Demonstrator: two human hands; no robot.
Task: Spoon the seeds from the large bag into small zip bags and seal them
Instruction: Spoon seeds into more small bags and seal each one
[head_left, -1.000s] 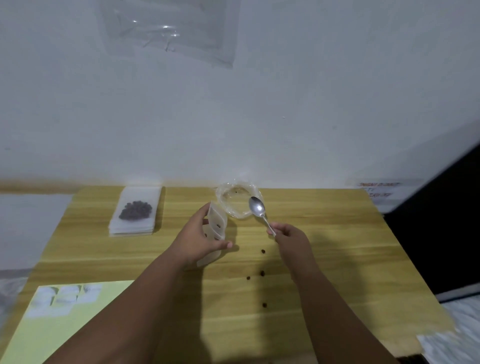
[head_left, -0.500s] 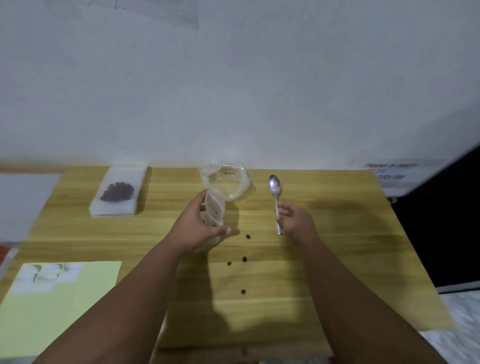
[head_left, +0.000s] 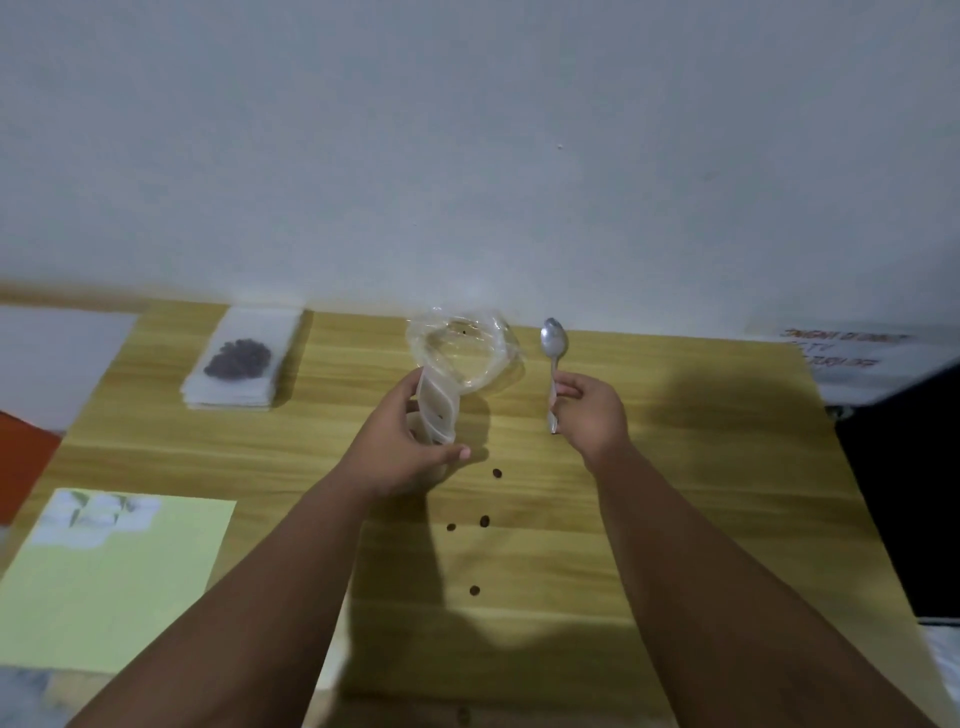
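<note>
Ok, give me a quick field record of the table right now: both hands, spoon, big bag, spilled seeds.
left hand: grips small zip bag, held upright just in front of the large bag
right hand: holds spoon by the handle, bowl pointing away, looks empty
large bag: clear, open, nearly empty
loose seeds: four on the table between the forearms
stack of bags: far left, dark seeds at the top

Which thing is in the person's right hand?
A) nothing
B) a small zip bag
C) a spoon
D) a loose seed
C: the right hand grips the spoon by its handle, while the left hand holds the small bag.
</note>
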